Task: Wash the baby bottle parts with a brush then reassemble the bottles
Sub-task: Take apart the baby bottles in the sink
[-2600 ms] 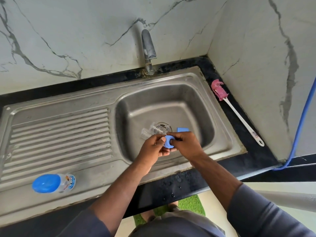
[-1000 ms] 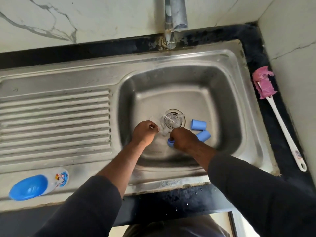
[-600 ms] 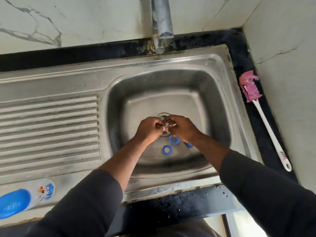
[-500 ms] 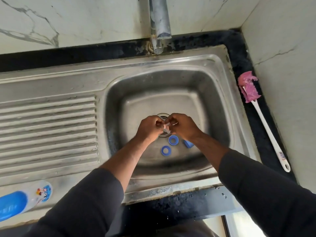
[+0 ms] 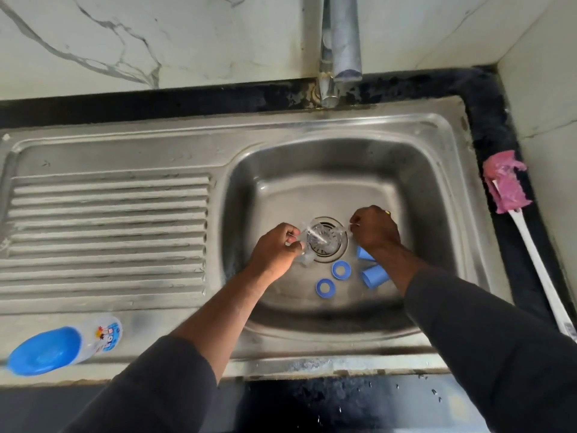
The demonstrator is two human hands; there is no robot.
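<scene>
- The clear plastic piece (image 5: 321, 238) sits low in the basin, right over the drain (image 5: 327, 256), between the two hands; blur and glare hide its exact shape.
- The left hand (image 5: 276, 250) has its fingers curled round the left end of that piece, thumb on the near side. A second bit of clear plastic shows just below its fingertips.
- The right hand (image 5: 374, 229) is at the right end, fingers curled, forefinger and thumb pinching a thin pale bit (image 5: 354, 225). I cannot tell whether that bit belongs to the same clear piece.
- Two blue rings (image 5: 341, 270) lie flat on the basin floor just near of the drain, side by side and not touching, the second one nearer and a little to the left.
- Two blue caps (image 5: 374, 276) lie on their sides right of the rings, the farther one partly hidden under the right wrist.
- The steel sink (image 5: 437, 145) has its basin on the right and a ribbed drainboard (image 5: 109, 229) on the left; the tap (image 5: 340, 42) stands at the far edge.
- An assembled baby bottle (image 5: 65, 343) with a blue cap lies on its side on the near left of the drainboard, well apart from the basin.
- The brush (image 5: 505, 182), with a pink sponge head and a white handle, lies on the black counter (image 5: 487, 98) right of the sink, against the marble wall (image 5: 187, 35).
</scene>
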